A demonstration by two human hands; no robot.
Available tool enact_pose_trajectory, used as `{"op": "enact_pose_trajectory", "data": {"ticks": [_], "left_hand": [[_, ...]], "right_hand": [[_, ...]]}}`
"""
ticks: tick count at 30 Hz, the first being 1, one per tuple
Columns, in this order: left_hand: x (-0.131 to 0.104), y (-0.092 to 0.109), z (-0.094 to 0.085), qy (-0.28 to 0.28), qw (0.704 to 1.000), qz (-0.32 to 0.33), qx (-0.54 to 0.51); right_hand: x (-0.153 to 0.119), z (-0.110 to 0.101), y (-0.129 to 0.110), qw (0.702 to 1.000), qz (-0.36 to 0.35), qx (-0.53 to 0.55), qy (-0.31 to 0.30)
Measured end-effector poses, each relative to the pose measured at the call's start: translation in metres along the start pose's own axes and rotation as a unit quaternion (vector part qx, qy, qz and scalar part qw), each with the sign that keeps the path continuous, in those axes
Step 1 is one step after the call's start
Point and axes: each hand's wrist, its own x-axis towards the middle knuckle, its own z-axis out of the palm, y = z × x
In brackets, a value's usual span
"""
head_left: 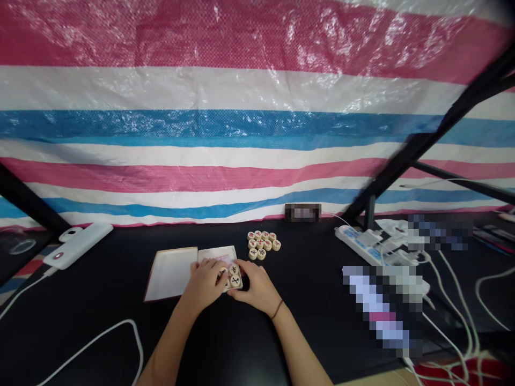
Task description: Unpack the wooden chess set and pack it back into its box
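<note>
White box (pixel 217 251) and pieces (pixel 234 269) lie partly hidden beneath left hand (pixel 206 282), grip unclear; right hand (pixel 259 288) clasps box.

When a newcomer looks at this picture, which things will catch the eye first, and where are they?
Probably the striped sheet first, its shiny red, white and blue bands filling the background. Then the left hand over an open box of round pieces and the right hand at its right side, on the black table. Just beyond the right hand, more pieces lie grouped in rows.
</note>
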Motion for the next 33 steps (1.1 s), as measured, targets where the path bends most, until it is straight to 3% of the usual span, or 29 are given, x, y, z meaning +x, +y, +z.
{"op": "enact_pose_trajectory", "data": {"ticks": [7,13,27,30,33], "left_hand": [[0.000,-0.004,-0.002,-0.004,0.999,0.020,-0.027],[0.002,-0.011,-0.001,-0.019,0.992,0.044,-0.116],[0.007,-0.027,0.006,0.011,0.968,0.048,-0.245],[0.009,-0.023,0.006,0.072,0.966,0.037,-0.247],[0.010,-0.009,0.007,0.140,0.941,-0.002,-0.308]], "right_hand": [[0.000,0.002,0.002,1.000,0.000,-0.008,0.001],[0.000,0.002,0.004,1.000,0.013,0.000,-0.015],[-0.001,0.000,0.002,1.000,0.006,0.020,-0.003],[-0.001,0.000,-0.001,0.997,-0.024,0.051,0.051],[0.001,0.006,-0.005,0.988,-0.080,0.043,0.126]]}}
